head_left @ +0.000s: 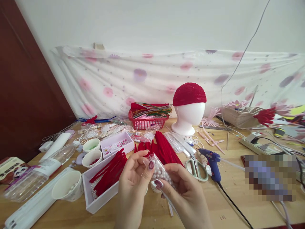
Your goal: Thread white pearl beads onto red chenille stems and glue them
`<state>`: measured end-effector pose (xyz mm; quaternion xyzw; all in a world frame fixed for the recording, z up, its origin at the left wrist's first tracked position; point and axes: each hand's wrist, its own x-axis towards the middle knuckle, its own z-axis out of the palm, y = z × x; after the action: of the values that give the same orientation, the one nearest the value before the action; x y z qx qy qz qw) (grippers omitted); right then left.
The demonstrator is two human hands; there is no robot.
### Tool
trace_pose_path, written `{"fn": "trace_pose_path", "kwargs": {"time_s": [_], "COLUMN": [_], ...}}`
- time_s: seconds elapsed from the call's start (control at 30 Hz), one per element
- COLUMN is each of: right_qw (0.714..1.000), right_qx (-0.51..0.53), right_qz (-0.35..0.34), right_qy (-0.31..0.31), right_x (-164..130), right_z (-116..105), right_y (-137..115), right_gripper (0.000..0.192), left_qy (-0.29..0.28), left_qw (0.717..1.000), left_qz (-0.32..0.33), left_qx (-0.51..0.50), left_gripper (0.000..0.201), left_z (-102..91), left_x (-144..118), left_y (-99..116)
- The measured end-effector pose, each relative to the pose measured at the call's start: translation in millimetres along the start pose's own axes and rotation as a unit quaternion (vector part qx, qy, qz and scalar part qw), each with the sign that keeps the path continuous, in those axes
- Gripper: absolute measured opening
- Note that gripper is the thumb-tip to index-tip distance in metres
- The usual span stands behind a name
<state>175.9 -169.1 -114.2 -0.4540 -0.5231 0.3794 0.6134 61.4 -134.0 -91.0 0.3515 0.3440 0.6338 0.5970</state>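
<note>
Right now both hands are meeting over the near edge of the wooden table (238, 190), sharing one small clear plastic bag of white pearl beads (159, 171). The left hand (133, 178) is pinching the bag's upper end between thumb and curled fingers, while the right hand (183, 187) is cradling the lower part from below, its thumb pressing against the plastic — so both sets of fingers are closing on the bag, which is tilting from upper left down to lower right, lifted clear of the tabletop.

Just behind the hands a heap of red chenille stems (164, 149) is lying fanned out, and to the left more red stems are resting in a white open box (91, 198). Left of that box a white bowl (65, 187) is standing, with two smaller bowls beyond it, one holding green bits (91, 145) and one red bits (91, 158). To the right of the hands a pair of pale green scissors (195, 168) is lying flat, touching or nearly touching a blue glue gun (213, 163) whose black cord is trailing toward the near edge. Farther back a red mesh basket (147, 122) of coloured stems is sitting beside a white foam mannequin head (188, 117) wearing a red cap (189, 93) — both near the floral cloth (119, 76) draped along the wall.
</note>
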Motion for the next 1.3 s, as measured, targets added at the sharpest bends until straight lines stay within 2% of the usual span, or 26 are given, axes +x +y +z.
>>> {"fn": "trace_pose_path", "kwargs": {"time_s": [0.2,0.33,0.47,0.63,0.77,0.9,1.1,1.3], "right_qw": [0.985,0.978,0.978,0.98,0.975,0.971,0.977,0.974], "right_qx": [-0.119,-0.14,-0.139,-0.126,-0.143,-0.16,-0.146,-0.174], "right_qz": [-0.104,-0.136,-0.131,-0.13,-0.156,-0.171,-0.144,-0.121], "right_qy": [0.074,0.077,0.079,0.082,0.073,0.05,0.05,0.078], "right_x": [0,-1,-2,0,2,3,2,2], "right_z": [2,2,1,1,-2,-3,0,0], "right_y": [-8,-13,-13,-10,-8,-6,-1,-3], "right_gripper": [0.007,0.001,0.005,0.009,0.011,0.014,0.018,0.022], "left_qy": [-0.013,0.003,-0.003,-0.049,-0.08,-0.072,-0.093,-0.096], "left_qw": [0.981,0.966,0.973,0.976,0.973,0.975,0.978,0.98], "left_qz": [0.143,0.188,0.177,0.162,0.145,0.121,0.09,0.082], "left_qx": [0.129,0.175,0.15,0.14,0.158,0.169,0.166,0.155], "left_gripper": [0.016,0.008,0.008,0.005,0.01,0.007,0.009,0.006], "left_z": [-5.9,-7.6,-9.1,-11.4,-10.0,-8.1,-7.4,-3.3], "left_x": [-6,-9,-7,-5,-4,1,7,7], "left_y": [-3,-4,-5,-3,3,9,10,8]}}
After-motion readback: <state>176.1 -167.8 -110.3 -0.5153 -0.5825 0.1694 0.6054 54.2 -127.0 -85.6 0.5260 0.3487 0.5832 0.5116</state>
